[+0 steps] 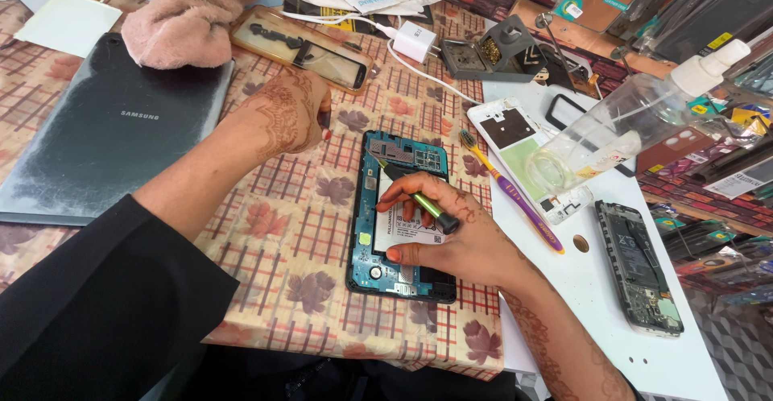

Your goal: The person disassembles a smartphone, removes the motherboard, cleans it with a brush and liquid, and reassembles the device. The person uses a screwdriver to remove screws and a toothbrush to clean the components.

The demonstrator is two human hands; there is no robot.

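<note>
- Black sleeve (97, 304) of left arm sits nearest cam, forearm crossing the checked leaf-print tablecloth (282, 232).
- Left hand (286, 115) rests curled on the cloth just beside the opened tablet (398, 216), top-left corner; pinching nothing visible, one finger near the frame edge.
- Right hand (459, 236) lies over the tablet's lower half, fingers pinching a green-handled screwdriver (423, 205), tip aimed at the circuit board (407, 155) up top.
- Risk: tip could slip off a screw & scratch board, since only one hand steadies the frame.
- Risk: palm presses on white battery (403, 228); hard lean could dent it.
- Clear spray bottle (628, 123) lies tipped near a toothbrush (511, 192); leak could reach parts.
</note>
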